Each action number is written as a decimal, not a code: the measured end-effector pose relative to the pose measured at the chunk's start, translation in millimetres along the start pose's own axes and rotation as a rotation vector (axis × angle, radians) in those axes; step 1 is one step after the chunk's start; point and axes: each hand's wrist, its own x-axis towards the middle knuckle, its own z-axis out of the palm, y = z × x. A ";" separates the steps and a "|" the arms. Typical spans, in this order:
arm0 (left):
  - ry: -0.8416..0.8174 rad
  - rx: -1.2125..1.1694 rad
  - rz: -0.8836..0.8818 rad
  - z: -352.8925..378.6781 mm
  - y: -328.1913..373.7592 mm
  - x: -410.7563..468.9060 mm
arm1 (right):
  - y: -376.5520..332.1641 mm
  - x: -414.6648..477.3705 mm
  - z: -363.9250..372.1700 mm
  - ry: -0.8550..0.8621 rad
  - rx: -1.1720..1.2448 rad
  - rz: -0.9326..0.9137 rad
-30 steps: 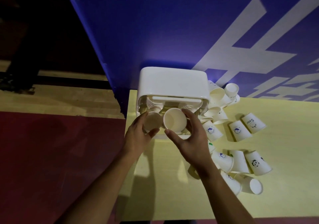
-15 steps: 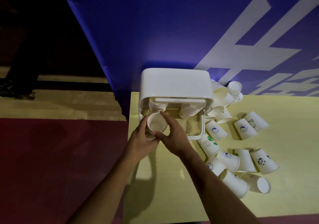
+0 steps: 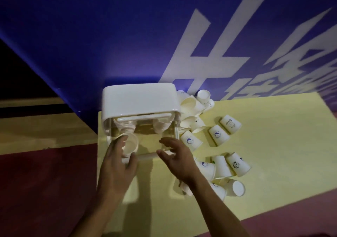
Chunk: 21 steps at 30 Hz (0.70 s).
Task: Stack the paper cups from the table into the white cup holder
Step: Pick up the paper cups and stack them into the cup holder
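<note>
The white cup holder stands at the table's back left corner, with a clear front compartment that holds two stacks of cups. My left hand grips a white paper cup at the bottom of the left stack, its mouth facing me. My right hand hovers with fingers spread just in front of the holder's right side and holds nothing. Several loose paper cups lie on their sides to the right.
The yellow table has its left edge right beside the holder, with red floor below. A blue wall with white characters rises directly behind. More cups pile up against the wall at the holder's right.
My right hand let go of the cup and drew back to the right, fingers spread. The left hand stays on the cup at the left stack. The view shifted slightly.
</note>
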 end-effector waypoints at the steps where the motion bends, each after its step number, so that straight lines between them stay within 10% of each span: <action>1: -0.042 0.005 0.065 10.0 14.4 1.0 | 6.6 -5.3 -15.7 0.035 -0.005 0.013; 12: -0.304 0.371 0.484 211.1 181.2 104.5 | 109.0 -36.0 -195.1 0.241 0.059 0.203; 21: -0.148 1.022 -0.004 311.6 189.0 169.0 | 201.6 -16.7 -278.7 0.205 0.152 0.262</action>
